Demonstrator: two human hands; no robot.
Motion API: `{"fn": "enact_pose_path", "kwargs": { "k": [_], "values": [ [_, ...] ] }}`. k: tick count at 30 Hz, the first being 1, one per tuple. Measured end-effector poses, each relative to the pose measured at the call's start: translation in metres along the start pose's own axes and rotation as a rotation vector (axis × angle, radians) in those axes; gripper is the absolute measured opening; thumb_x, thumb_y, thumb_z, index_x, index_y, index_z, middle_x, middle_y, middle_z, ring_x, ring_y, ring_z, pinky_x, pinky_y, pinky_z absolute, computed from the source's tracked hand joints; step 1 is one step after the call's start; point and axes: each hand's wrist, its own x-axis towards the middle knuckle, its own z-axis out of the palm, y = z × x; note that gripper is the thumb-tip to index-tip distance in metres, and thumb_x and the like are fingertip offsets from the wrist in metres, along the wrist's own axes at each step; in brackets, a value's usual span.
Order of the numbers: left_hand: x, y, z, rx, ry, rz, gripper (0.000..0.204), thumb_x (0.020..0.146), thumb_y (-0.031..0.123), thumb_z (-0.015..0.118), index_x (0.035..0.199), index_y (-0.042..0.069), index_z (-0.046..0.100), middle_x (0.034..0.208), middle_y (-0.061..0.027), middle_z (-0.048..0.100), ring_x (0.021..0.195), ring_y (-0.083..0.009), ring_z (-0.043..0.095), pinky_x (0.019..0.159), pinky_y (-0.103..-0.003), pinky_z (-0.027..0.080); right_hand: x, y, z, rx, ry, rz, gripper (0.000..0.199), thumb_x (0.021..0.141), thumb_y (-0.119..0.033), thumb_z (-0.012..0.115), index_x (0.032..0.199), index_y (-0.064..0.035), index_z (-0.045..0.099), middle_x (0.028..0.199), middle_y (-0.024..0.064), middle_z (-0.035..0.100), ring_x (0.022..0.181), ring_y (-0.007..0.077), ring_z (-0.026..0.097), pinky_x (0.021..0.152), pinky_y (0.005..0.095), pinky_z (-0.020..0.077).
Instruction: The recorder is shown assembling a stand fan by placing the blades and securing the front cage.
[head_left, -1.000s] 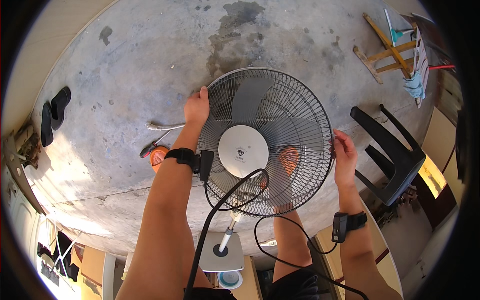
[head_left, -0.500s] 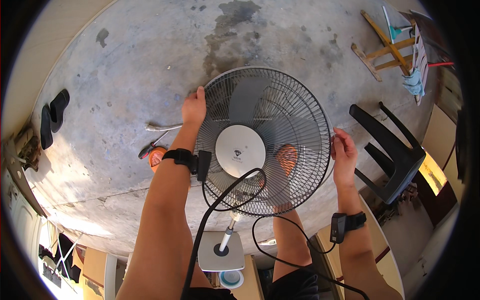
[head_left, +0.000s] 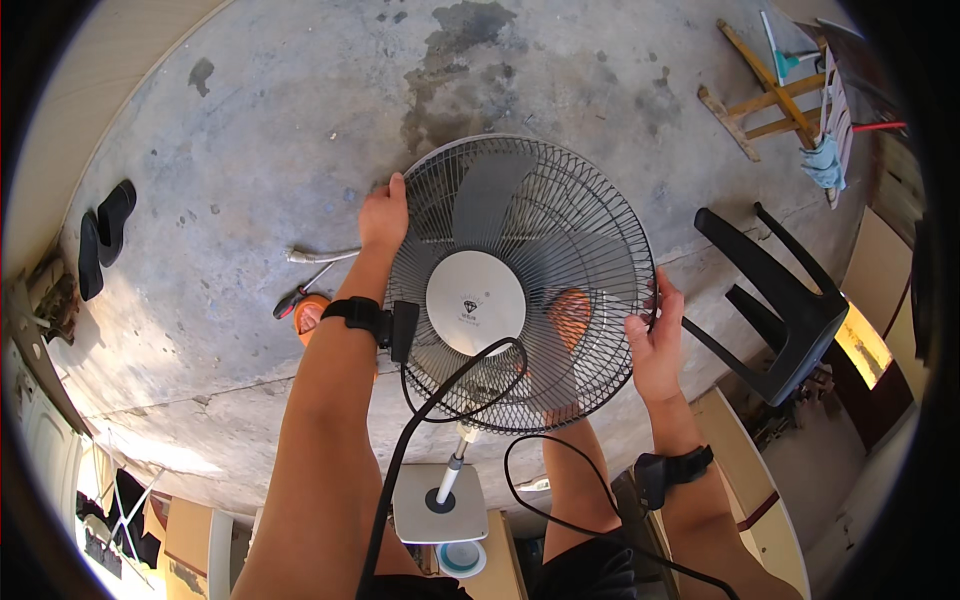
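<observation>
While both hands grip its rim, fan (head_left: 520, 285) faces upward, left hand (head_left: 383, 215), right hand (head_left: 655, 340)

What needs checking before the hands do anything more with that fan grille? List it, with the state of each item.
1. Left hand grips the rim of the wire grille at its upper left: ok.
2. Right hand grips the rim at the right: ok.
3. Black cable clear of the grille: not ok, it loops across the lower front.
4. Square base flat on the concrete floor: cannot tell.
5. Grey blades at rest: ok, they show sharp.
6. Grille clips undone: cannot tell.
</observation>
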Motion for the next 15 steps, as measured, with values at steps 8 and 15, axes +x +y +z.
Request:
{"fn": "enact_pose_path", "kwargs": {
  "k": [8, 15],
  "values": [
    [0.001, 0.004, -0.004, 0.016, -0.056, -0.03, 0.062, 0.09, 0.053, 0.032, 0.099, 0.002, 0.066, 0.102, -0.0235, 0.062, 0.102, -0.0396, 0.055, 0.089, -0.044, 0.041, 0.0, -0.002, 0.017, -0.009, 0.033, 0.133, 0.103, 0.061, -0.03, 0.085, 0.136, 0.005, 0.023, 0.124, 0.0188, 0.039, 0.108, 0.0271, 0.043, 0.089, 0.035, 0.0412],
    [0.019, -0.009, -0.015, -0.024, -0.179, -0.035, 0.062, 0.085, 0.057, 0.04, 0.1, 0.004, 0.066, 0.103, -0.0207, 0.063, 0.103, -0.0361, 0.056, 0.09, -0.04, 0.041, 0.0, -0.007, 0.021, 0.108, 0.039, 0.214, 0.102, 0.06, -0.024, 0.085, 0.137, 0.001, 0.024, 0.125, 0.0148, 0.04, 0.103, 0.0233, 0.047, 0.085, 0.0343, 0.0437]
  ]
}}
